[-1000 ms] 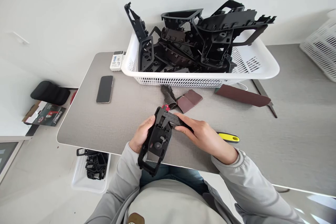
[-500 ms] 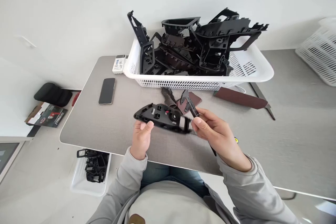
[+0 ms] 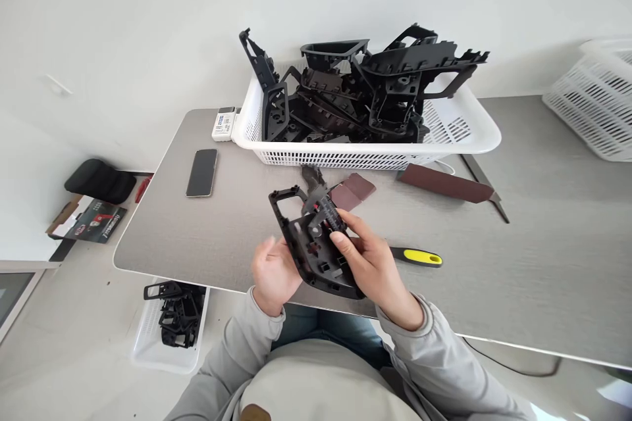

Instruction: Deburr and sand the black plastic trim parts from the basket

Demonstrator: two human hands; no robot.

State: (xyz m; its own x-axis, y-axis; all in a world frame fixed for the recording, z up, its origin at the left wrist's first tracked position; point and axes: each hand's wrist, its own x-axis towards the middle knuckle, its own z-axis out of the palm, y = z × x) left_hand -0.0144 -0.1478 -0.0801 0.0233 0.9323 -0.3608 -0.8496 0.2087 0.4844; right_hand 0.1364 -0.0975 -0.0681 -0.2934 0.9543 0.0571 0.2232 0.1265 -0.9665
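Head view: hands (image 3: 274, 274) (image 3: 372, 270) cradle a black plastic panel (image 3: 316, 263).

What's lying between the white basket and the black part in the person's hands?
The head view shows a folded brown sanding sheet and a crumpled sanding scrap there.

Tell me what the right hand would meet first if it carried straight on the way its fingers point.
The black plastic trim panel comes first: the right hand points up and left into it, and its fingers rest on it, next to the caliper held against it. Depth is hard to judge from this view.
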